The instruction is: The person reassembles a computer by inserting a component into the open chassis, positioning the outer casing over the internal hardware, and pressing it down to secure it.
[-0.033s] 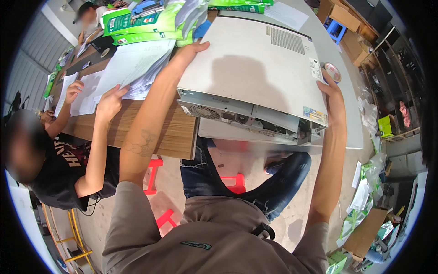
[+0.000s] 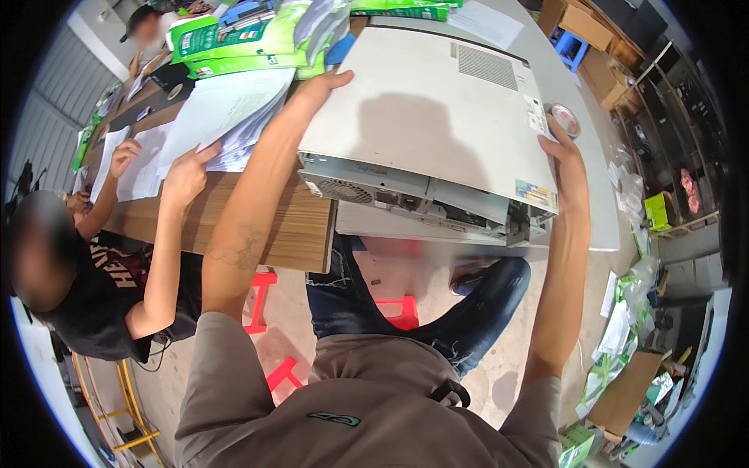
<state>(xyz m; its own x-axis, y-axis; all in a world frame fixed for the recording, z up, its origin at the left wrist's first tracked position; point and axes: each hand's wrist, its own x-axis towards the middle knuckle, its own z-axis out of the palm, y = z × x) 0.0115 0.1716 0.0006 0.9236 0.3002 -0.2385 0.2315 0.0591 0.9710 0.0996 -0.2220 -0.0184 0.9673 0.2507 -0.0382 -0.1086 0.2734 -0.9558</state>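
A white desktop computer case [image 2: 429, 101] lies on its side in front of me, with a vented patch near its far right corner. Its near end faces me and shows a fan grille, ports and a gap under the side panel. My left hand [image 2: 328, 84] grips the left edge, thumb on top and fingers hidden beyond the edge. On the opposite edge, my right hand [image 2: 566, 154] has its thumb against the side by a label; the other fingers are mostly out of sight. A roll of tape [image 2: 564, 121] sits just past that hand.
Green and white packages [image 2: 242, 47] and stacked papers [image 2: 222, 109] lie on the wooden table [image 2: 292, 226] to the left. Beside me, a co-worker's hand [image 2: 186, 178] touches the papers. A red stool [image 2: 402, 313] stands below; a metal rack [image 2: 663, 140] and cardboard boxes [image 2: 585, 31] are at right.
The whole view has shifted very slightly, with the case and hands a few pixels further left. Both hands keep their hold on the case.
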